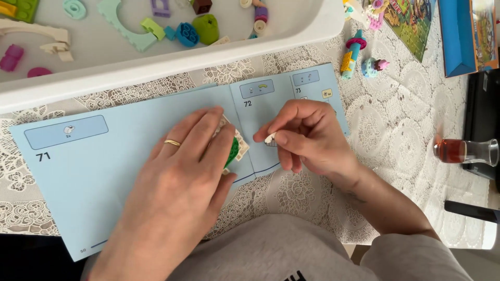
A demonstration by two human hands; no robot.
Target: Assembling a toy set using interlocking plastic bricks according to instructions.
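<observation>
**Two hands at a small brick build on an open booklet**

Near the desk's front edge, the left hand [190, 156] lies flat, fingers together, pressing a small tan-and-green brick assembly [235, 147] onto the open light-blue instruction booklet [94, 171]. Just beside it, the right hand [307, 136] pinches a tiny white piece [270, 138] between thumb and forefinger. Toward the right edge stands a glass of tea [463, 151]. Along the far edge sits a white tray [172, 62] of loose coloured bricks.
</observation>
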